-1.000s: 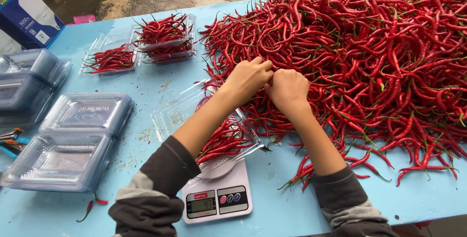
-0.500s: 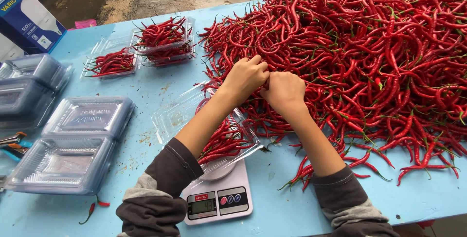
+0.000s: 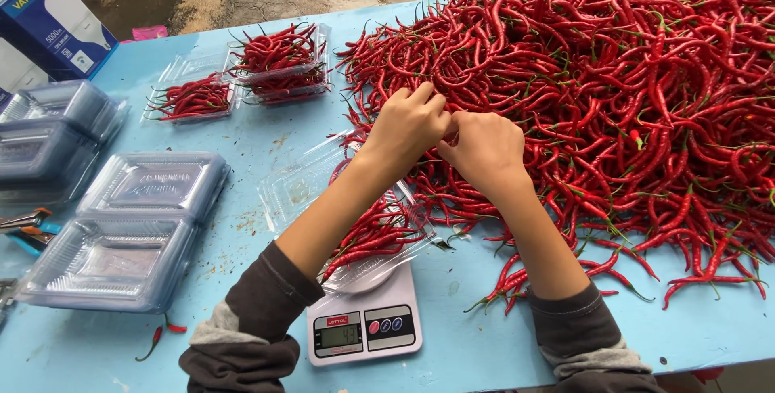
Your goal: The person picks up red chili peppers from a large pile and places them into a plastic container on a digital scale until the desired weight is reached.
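Meeting at the edge of the heaped long red chillies (image 3: 613,94), left hand (image 3: 408,125) and right hand (image 3: 483,147), fingers curled closed, contents unclear, above the clear plastic tray (image 3: 300,187) on the white digital scale (image 3: 363,330).

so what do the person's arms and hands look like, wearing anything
Both hands, the left hand and the right hand, are bare: no gloves, rings or watch visible. Forearms are bare too. Each arm has a dark brownish-grey sleeve pushed up toward the elbow, with a lighter grey band below it on both sides.
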